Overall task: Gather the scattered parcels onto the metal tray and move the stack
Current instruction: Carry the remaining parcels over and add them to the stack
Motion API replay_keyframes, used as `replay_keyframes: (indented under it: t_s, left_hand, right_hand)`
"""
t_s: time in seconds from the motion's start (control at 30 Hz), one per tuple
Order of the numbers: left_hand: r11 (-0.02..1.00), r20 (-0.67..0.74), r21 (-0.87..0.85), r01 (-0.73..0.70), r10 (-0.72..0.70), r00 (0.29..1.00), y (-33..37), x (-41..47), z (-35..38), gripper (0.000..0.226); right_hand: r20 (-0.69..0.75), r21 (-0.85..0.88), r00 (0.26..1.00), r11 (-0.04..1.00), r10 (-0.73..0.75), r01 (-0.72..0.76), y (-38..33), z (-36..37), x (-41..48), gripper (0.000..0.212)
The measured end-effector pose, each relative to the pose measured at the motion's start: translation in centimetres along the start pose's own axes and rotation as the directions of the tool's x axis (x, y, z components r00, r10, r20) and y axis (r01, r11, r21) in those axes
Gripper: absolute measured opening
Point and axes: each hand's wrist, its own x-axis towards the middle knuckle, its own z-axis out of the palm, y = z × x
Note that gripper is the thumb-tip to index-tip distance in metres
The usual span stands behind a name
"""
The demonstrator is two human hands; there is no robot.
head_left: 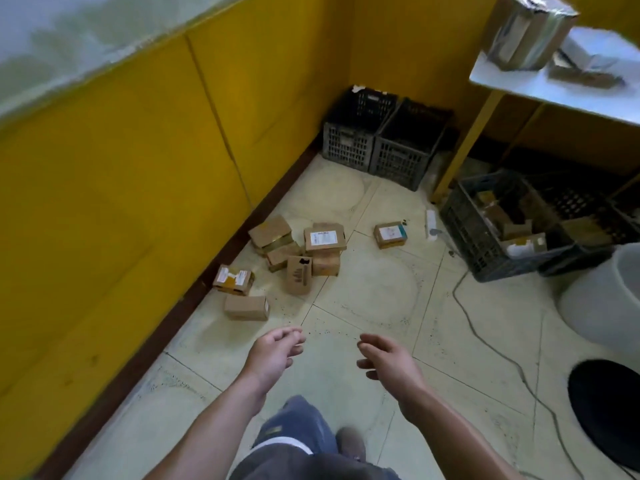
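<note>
While both arms reached forward over the tiled floor [363,299], the left hand [273,353] and the right hand [391,363] were empty, fingers loosely curled and relaxed, touching nothing and a little apart from each other.

Beyond them the cardboard parcels lay scattered on the floor. A jumbled heap of parcels [323,240] sat near the yellow wall [138,202] on the left, some tilted and leaning on one another, one with a white label facing up. Nearer and further left, a labelled parcel [233,279] lay against the skirting, with a plain parcel [246,307] just beside it. A lone parcel [390,234] lay apart to the right of the heap.

Two dark plastic crates [381,143] stood side by side in the far corner. At far right a metal table [519,88] on a yellow leg carried a taped box [526,32]. Below it, an open crate [464,237] held more cardboard boxes. A white bucket [602,306] stood at the right edge, and a thin cable [491,344] trailed across the floor.
</note>
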Motion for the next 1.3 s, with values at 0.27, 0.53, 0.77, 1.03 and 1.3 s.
replay_keyframes:
  t_s: [0.27,0.53,0.77,1.03,1.3]
  left_hand:
    - [0.996,-0.048,-0.072,0.049,-0.053,0.997,6.4,13.4,3.0,0.018]
    - [0.986,-0.071,-0.128,0.109,-0.119,0.990,16.5,27.9,3.4,0.019]
    - [0.985,-0.093,-0.048,0.166,-0.170,0.981,22.4,37.6,4.0,0.020]
    - [0.945,-0.170,-0.122,0.305,-0.322,0.931,23.9,48.0,7.9,0.021]
    - [0.890,-0.208,-0.213,0.403,-0.444,0.871,20.0,59.6,9.9,0.025]
  right_hand:
    - [0.035,-0.117,0.998,0.992,0.057,-0.053,-6.0,-2.6,14.0,0.034]
    - [0.010,-0.163,0.991,0.978,0.135,-0.131,-17.5,-6.0,28.5,0.034]
    - [0.059,-0.101,0.979,0.976,0.198,-0.191,-23.6,-8.3,39.1,0.028]
    - [0.156,-0.223,0.897,0.900,0.413,-0.376,-23.4,-10.7,52.5,0.025]
    - [0.135,-0.306,0.851,0.838,0.507,-0.451,-19.9,-8.3,66.7,0.021]
